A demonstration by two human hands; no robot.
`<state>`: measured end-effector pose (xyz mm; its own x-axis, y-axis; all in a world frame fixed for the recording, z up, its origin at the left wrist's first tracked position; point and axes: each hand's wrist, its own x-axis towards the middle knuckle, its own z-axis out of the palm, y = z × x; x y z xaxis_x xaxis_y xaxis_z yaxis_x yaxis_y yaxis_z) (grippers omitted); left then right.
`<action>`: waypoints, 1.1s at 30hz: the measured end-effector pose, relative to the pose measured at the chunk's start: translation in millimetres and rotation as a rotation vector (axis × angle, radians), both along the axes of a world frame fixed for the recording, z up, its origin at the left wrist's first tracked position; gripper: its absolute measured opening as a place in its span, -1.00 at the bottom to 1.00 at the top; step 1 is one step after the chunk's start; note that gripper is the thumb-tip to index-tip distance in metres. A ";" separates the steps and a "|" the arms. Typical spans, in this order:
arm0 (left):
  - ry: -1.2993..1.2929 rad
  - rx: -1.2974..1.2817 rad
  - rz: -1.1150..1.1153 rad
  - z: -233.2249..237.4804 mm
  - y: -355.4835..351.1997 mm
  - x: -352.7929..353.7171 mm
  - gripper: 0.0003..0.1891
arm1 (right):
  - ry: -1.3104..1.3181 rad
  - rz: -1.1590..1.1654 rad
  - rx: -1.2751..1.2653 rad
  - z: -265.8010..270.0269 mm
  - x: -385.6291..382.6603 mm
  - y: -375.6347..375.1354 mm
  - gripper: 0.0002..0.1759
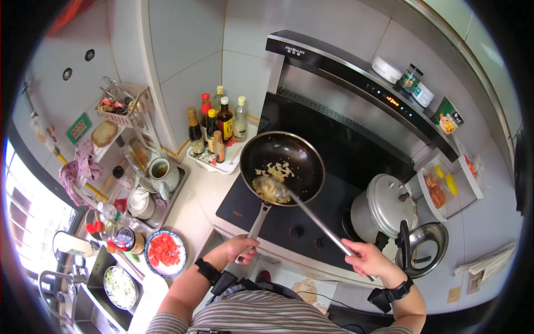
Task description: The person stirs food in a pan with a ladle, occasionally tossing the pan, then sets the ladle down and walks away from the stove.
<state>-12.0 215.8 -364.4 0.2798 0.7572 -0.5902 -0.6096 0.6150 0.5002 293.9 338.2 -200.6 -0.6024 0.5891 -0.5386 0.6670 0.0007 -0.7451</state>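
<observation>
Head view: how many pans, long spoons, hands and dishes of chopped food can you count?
Pan: 1
Long spoon: 1
Hands: 2, the left hand and the right hand
Dishes of chopped food: 2, the tomato dish and the greens dish
Total: 6

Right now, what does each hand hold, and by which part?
The left hand grips the black wok by the end of its handle. The right hand holds the metal ladle near the far end of its long handle.

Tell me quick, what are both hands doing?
The left hand is closed on the pan handle.
The right hand is closed on the spatula.
</observation>
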 end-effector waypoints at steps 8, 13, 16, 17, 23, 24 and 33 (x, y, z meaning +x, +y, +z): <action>-0.011 -0.028 0.001 0.6 0.7 -2.9 -0.85 | 0.106 -0.139 0.474 -109.3 -57.5 49.7 -0.45; -0.001 -0.019 0.017 -4.7 0.5 -0.9 -0.88 | 0.133 -0.180 0.350 -115.3 -87.9 44.1 -0.45; -0.017 -0.007 0.006 -11.6 0.8 -1.9 -0.88 | 0.109 -0.102 0.186 -62.1 -64.3 18.8 -0.44; -0.019 -0.004 0.009 -10.4 1.5 -2.4 -0.88 | 0.095 -0.013 0.156 -56.4 -53.8 18.2 -0.44; -0.033 -0.005 0.024 -9.6 0.6 -0.9 -0.87 | 0.214 -0.223 -0.073 -80.4 -29.7 28.4 -0.44; -0.038 -0.010 0.025 -9.2 0.5 -0.8 -0.87 | 0.273 -0.310 -0.056 -91.0 -31.7 30.7 -0.43; -0.025 -0.004 0.020 -9.0 0.4 -1.7 -0.85 | 0.353 -0.482 -0.051 -110.4 -68.9 18.8 -0.39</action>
